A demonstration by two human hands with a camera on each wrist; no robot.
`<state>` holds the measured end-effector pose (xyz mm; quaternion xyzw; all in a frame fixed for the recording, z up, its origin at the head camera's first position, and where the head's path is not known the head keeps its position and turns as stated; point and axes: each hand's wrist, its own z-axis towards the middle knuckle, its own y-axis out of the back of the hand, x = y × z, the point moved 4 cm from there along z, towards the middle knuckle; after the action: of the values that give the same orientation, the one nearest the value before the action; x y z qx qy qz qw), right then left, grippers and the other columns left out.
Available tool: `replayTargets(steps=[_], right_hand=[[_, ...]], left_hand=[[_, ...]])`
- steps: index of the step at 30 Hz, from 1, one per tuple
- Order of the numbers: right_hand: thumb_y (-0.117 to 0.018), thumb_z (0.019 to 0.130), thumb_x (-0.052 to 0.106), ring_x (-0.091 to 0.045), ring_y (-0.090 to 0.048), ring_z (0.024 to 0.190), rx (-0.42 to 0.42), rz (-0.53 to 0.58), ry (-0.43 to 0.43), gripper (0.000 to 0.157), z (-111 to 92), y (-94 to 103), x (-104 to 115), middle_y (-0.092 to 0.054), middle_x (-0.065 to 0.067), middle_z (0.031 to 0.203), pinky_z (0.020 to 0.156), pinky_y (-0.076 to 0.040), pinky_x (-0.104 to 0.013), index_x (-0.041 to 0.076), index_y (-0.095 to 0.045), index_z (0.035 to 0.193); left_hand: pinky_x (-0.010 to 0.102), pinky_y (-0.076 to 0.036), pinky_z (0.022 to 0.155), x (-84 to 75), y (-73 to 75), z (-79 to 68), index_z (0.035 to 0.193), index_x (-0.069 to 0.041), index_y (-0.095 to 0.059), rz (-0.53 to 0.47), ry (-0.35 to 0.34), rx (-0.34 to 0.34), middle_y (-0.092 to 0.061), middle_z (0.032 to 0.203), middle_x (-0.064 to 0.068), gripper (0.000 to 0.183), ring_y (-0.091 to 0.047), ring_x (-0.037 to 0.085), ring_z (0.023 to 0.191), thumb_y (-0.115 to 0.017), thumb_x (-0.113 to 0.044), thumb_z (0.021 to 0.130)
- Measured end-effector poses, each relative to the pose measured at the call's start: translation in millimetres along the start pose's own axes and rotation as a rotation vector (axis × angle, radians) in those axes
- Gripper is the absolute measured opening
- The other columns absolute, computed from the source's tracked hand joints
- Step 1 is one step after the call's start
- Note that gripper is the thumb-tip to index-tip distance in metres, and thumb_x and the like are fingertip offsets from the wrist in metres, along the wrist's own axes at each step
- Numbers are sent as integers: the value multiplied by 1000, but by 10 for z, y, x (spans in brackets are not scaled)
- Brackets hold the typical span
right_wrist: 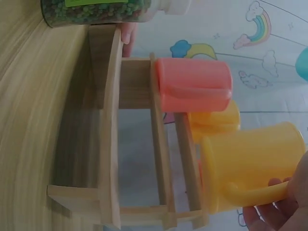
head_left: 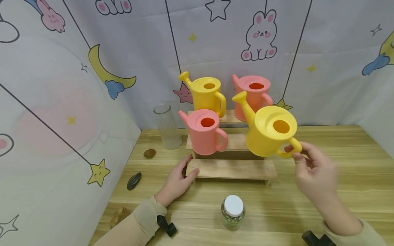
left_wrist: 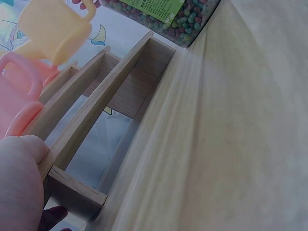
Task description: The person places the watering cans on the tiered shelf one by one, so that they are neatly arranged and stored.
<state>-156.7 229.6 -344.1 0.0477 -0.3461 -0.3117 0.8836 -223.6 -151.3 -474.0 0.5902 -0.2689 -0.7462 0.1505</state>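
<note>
My right hand [head_left: 317, 172] pinches the handle of a yellow watering can [head_left: 267, 131], held up in the air at the right side of a stepped wooden stand [head_left: 231, 169]. With its thumb on the lowest step, my left hand [head_left: 178, 177] grips that step's left end. A pink watering can [head_left: 203, 135] stands on the middle step at the left. Another yellow watering can [head_left: 204, 90] is on the top step at the left, and a second pink watering can [head_left: 250, 83] on the top step at the right, partly hidden behind the held one.
A white-lidded jar [head_left: 233, 213] of small multicoloured pieces stands in front of the stand. A clear glass vase [head_left: 168, 128] is left of it. A brown stone [head_left: 149, 153], a black stone [head_left: 133, 181] and a tan lump [head_left: 119, 217] lie along the table's left side.
</note>
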Motion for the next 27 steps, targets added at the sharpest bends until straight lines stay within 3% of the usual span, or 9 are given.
replayTargets(steps=[4,8,16,27], right_hand=[[-68,94,-3,16,-62,93,40,-51,-35,17,-11,-46,-31,-67,26,100,74,-47,3,-1,-74,110],[-68,94,-3,18,-60,85,66,-78,-63,15,-15,-111,-66,-65,31,98,64,-46,1,0,-74,107],[-66,95,-2,23,-57,88,125,-116,-108,13,-53,-201,-142,-75,-7,94,69,-47,2,3,-73,105],[-67,99,10,19,-60,96,155,-110,-101,19,-47,-226,-128,-77,-10,99,76,-48,2,1,-72,114]], left_hand=[[45,-40,122,1,-6,0,159,-19,-38,-16,0,8,-44,162,2,72,-41,22,151,-62,-52,99],[44,-38,123,23,0,1,159,-21,-38,-16,18,17,-42,162,-1,72,-39,19,152,-61,-53,99],[41,-38,124,26,-3,2,159,-23,-38,0,22,17,-42,162,-3,72,-39,17,152,-61,-55,99],[43,-38,123,35,-12,3,159,-21,-37,5,17,14,-42,162,-3,74,-39,18,152,-60,-57,99]])
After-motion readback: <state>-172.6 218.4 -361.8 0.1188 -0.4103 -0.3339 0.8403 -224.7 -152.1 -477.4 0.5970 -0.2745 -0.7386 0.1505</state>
